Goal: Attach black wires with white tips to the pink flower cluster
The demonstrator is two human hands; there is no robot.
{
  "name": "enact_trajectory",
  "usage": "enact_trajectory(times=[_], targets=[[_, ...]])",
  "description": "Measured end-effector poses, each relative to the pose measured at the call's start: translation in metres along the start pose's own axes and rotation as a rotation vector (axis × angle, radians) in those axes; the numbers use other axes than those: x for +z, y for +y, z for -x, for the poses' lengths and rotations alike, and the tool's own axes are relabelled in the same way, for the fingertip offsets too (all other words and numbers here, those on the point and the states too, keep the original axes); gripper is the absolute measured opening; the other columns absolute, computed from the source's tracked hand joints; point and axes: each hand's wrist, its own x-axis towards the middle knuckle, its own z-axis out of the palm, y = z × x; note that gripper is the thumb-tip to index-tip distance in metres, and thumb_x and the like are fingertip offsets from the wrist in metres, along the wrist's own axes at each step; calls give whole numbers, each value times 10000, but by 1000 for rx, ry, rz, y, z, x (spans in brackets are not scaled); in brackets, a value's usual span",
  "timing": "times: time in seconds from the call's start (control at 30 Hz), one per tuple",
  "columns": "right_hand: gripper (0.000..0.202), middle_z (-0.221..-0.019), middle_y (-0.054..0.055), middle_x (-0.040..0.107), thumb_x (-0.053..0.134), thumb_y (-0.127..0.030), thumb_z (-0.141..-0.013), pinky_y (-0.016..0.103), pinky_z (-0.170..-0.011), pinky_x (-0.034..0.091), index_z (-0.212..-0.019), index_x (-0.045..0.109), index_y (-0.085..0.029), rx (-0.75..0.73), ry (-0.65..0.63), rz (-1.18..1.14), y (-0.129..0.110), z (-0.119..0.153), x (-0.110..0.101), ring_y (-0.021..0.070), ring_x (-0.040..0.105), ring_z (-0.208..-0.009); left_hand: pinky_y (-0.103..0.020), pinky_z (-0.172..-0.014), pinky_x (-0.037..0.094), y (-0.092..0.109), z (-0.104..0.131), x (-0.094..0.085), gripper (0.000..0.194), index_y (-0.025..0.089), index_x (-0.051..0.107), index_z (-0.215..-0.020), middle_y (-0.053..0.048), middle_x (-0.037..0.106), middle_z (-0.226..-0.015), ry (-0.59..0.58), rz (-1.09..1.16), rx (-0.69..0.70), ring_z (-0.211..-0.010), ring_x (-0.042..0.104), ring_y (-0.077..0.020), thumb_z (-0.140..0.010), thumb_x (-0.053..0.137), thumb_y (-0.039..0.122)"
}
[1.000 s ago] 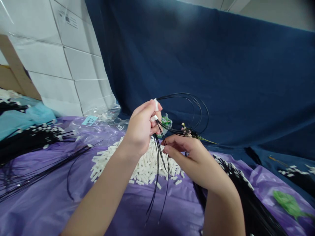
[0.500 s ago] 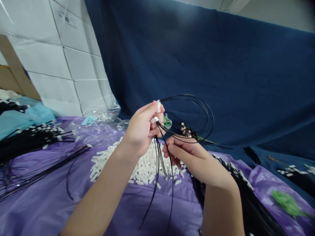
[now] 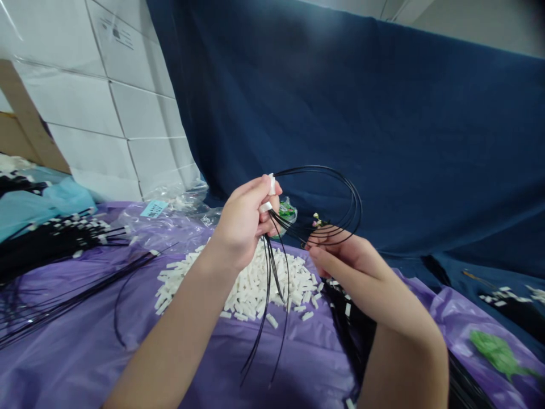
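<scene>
My left hand [image 3: 244, 218] is closed round a white connector [image 3: 272, 184] with black wires [image 3: 356, 196] coming out of it. A second white connector [image 3: 265, 207] shows between its fingers. The wires arc out to the right in a loop and curve back toward this hand. Several loose wire ends hang down below it. My right hand [image 3: 340, 250] pinches the lower part of the loop between thumb and fingers. Under both hands lies a heap of small white connectors [image 3: 255, 287] on the purple plastic sheet [image 3: 306, 358].
Bundles of black wires with white ends [image 3: 46, 241] lie at the left. More black wires [image 3: 464, 380] lie at the lower right, near a green plastic piece [image 3: 494, 349]. Behind are a clear plastic bag [image 3: 187, 213], white boxes [image 3: 93, 102] and a dark blue cloth [image 3: 361, 102].
My right hand has moved right and now pinches the looped wires, away from the hanging strand. The loop has drawn slightly tighter. My left hand has barely shifted.
</scene>
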Motion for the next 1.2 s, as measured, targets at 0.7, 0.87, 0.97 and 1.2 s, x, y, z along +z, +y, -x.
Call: enact_trajectory(times=[0.7, 0.87, 0.97, 1.2], targets=[[151, -575, -11, 588, 584, -293, -861, 230, -395, 431, -962, 697, -299, -470, -20, -457, 15, 48, -55, 100, 508, -392, -143, -372, 215, -6, -6, -5, 235, 175, 483, -729, 55, 364, -573, -38, -276, 12, -411, 272, -29, -906, 468, 330], [131, -548, -61, 515, 705, -450, -788, 223, -547, 538, -779, 717, -320, -461, 196, -708, 7, 28, -47, 62, 505, -456, -153, -391, 204, -10, -5, -4, 274, 174, 492, -731, 51, 372, -591, -121, -369, -9, -428, 275, -28, -912, 456, 376], [233, -740, -56, 597, 760, -469, -723, 263, -712, 582, -619, 685, -275, -421, 322, -803, -2, 21, -41, 85, 613, -669, -156, -409, 213, -15, -5, -5, 301, 171, 506, -732, 43, 385, -603, -141, -447, 36, -463, 290, -37, -906, 464, 413], [97, -515, -83, 416, 711, -299, -804, 139, -321, 275, -896, 717, -271, -279, 385, -475, -4, 8, -14, 28, 290, -368, -161, -412, 203, -14, -1, -1, 286, 171, 483, -705, 40, 370, -600, -206, -385, -33, -466, 270, -45, -894, 466, 385]])
